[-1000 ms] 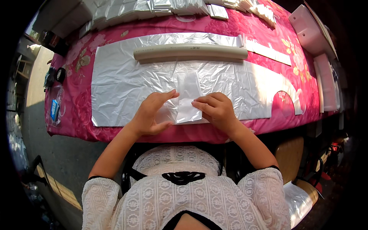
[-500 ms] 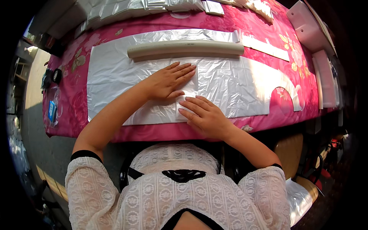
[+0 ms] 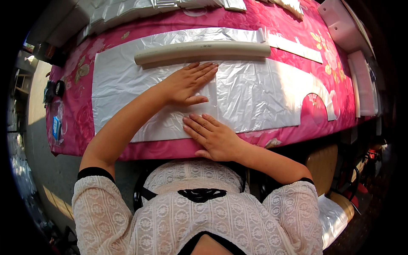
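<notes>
White plastic bags [image 3: 255,97] lie flat in front of me, wrinkled and shiny, with a curved handle cut-out at the right end. My left hand [image 3: 187,84] rests palm down on them, fingers stretched toward the far side. Nearer the table's front edge, my right hand [image 3: 212,136] lies flat too, its fingers pointing left and slightly apart. Just beyond the left fingertips a long pale tube [image 3: 204,50] lies across the bags. A straight crease or edge in the plastic runs beside both hands. Neither hand grips anything.
A pink flowered cloth [image 3: 76,114] covers the table. Folded white bags [image 3: 140,9] are stacked along the far edge. White plastic bins [image 3: 363,85] stand at the right. A tape roll [image 3: 59,88] and a small blue packet [image 3: 56,127] lie on the left. A chair [image 3: 321,168] stands below right.
My right hand has slid left and toward me across the plastic. The left hand stays nearly in place, its thumb a little higher. The whole view has shifted slightly.
</notes>
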Tool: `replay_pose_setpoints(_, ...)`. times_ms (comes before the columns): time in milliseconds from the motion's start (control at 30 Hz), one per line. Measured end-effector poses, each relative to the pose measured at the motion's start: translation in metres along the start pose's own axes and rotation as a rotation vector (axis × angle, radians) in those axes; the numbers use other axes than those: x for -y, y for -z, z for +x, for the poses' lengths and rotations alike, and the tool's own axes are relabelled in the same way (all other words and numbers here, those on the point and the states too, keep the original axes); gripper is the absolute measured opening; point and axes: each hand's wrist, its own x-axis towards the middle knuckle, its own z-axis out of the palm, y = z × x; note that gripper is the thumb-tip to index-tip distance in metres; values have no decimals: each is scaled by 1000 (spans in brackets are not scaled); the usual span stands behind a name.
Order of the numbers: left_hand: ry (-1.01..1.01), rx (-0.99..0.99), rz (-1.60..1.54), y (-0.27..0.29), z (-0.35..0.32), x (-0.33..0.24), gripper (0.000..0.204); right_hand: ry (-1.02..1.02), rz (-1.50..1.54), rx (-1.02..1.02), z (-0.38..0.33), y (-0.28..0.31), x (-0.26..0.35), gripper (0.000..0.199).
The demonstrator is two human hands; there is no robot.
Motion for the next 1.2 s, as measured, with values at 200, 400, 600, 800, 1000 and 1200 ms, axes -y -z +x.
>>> replay_pose_setpoints(200,14,25,17,1,1,-3,82,16,22,14,-7,-6,7,73)
replay_pose_setpoints(400,2,-202,-84,9,-8,-8,71,27,121,-131,-8,8,6,63)
replay_pose_setpoints(600,101,-388,-124,24,-63,-89,37,-56,170,-333,-16,35,-23,41)
replay_pose_setpoints(800,45,-407,-88,-9,-72,-123,19,-117,132,-303,-8,31,-37,33)
replay_pose_setpoints(1000,114,-361,-41,-10,-68,-127,16,-130,234,-354,-7,28,-44,33)
replay_pose_setpoints(1200,203,-396,-366,-1,-74,-131,21,-81,263,-341,-10,27,-39,33)
